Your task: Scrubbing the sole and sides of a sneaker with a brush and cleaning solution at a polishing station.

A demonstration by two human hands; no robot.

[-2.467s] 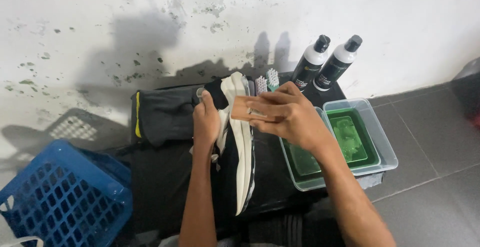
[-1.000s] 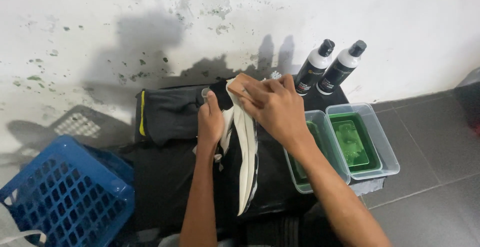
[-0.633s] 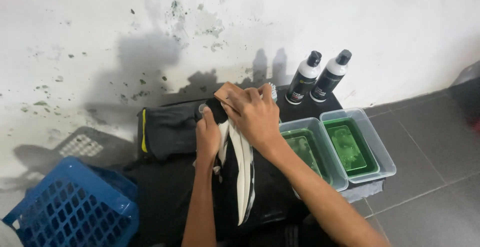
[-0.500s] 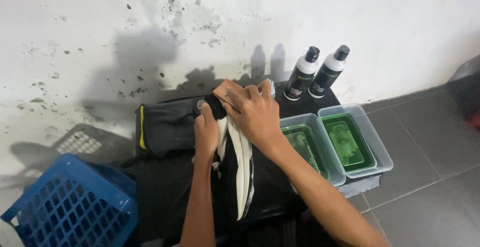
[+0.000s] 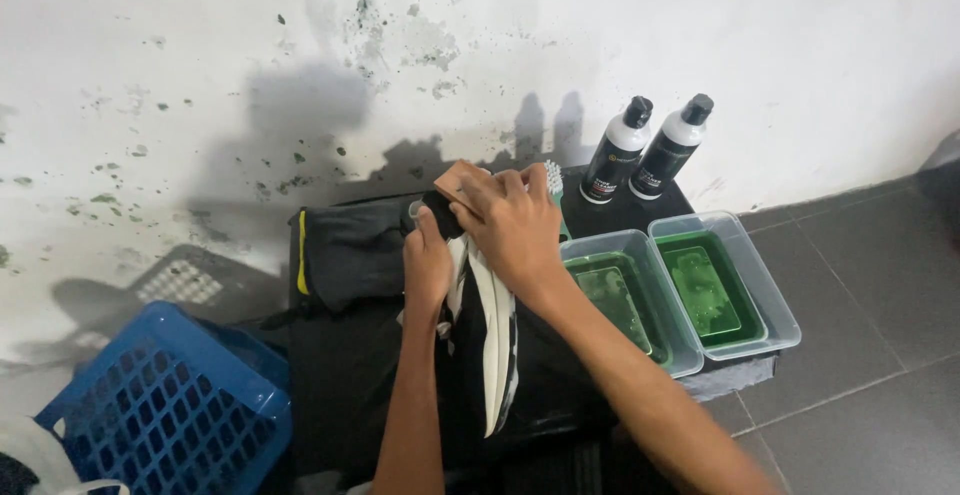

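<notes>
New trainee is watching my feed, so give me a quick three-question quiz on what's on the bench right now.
1. True or false: the right hand presses a tan brush onto the shoe.
2. How many black bottles stand by the wall?
3. Which side of the shoe is the blue basket on: A camera left, B camera right?

Key: 1 true. 2 two. 3 A. The left hand steadies the shoe; the two clear tubs hold green liquid.
</notes>
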